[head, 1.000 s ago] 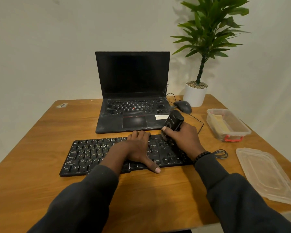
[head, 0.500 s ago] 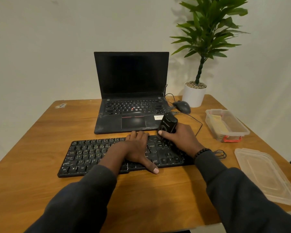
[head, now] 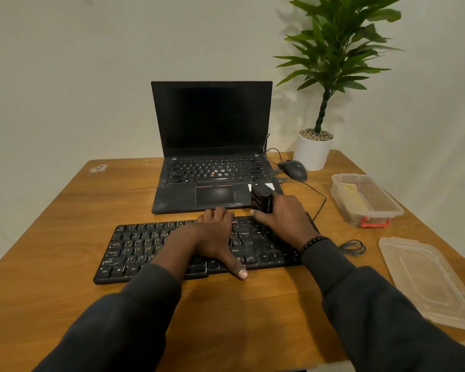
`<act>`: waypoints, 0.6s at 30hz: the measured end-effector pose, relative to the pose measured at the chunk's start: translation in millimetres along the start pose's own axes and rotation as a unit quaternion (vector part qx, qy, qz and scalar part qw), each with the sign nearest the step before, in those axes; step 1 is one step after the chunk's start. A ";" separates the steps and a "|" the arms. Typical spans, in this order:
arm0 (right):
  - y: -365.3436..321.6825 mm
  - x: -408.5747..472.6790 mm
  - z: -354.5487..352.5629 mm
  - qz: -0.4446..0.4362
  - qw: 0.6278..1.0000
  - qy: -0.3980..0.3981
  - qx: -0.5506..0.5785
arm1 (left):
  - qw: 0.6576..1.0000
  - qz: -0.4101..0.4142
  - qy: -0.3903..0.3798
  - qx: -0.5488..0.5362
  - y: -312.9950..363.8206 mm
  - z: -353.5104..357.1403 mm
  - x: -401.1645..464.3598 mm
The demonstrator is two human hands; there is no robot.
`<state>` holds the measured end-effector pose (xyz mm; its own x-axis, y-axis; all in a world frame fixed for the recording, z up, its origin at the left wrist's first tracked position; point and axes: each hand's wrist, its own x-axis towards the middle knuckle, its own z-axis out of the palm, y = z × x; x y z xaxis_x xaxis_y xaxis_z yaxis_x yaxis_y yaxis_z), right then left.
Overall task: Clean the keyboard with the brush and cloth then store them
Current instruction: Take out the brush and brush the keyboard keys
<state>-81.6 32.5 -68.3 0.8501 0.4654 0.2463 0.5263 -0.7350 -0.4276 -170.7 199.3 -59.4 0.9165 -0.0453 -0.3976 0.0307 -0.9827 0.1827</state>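
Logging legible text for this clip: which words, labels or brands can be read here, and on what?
"Ctrl", "Alt", "Shift", "Enter": key legends on the black keyboard.
Laptop key legends: too small to read.
Marking on the black brush in the right hand: blurred.
White sticker on the laptop: unreadable.

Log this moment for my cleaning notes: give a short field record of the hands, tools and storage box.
left hand: flat on the keyboard, steadying it
right hand: grips the black brush at the keyboard's far right edge
cloth: yellowish, inside the clear box, unused
box lid: off, lying on the table near the right edge
behind keyboard: open laptop, screen dark; mouse; potted plant
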 end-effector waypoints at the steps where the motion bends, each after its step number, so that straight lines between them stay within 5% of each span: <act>1: -3.1 0.9 -0.6 0.009 0.999 -0.010 0.048 | 1.000 -0.001 0.001 0.003 0.9 -0.2 -0.2; 4: -4.1 2.7 -2.0 0.049 0.979 -0.042 0.191 | 1.000 0.000 0.007 0.011 2.1 -1.7 -1.2; 7: -7.6 0.7 4.2 0.046 0.976 -0.052 0.209 | 1.000 0.000 0.007 0.016 3.2 -2.0 -2.2; 18: 18.2 1.1 -20.8 0.007 0.996 -0.066 0.058 | 1.000 0.002 0.009 0.005 0.4 0.4 -2.9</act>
<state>-70.7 9.4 -57.7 0.8438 0.5214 0.1270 0.5023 -0.6840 -0.5291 -173.6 199.0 -58.6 0.9236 -0.0461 -0.3806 0.0228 -0.9844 0.1744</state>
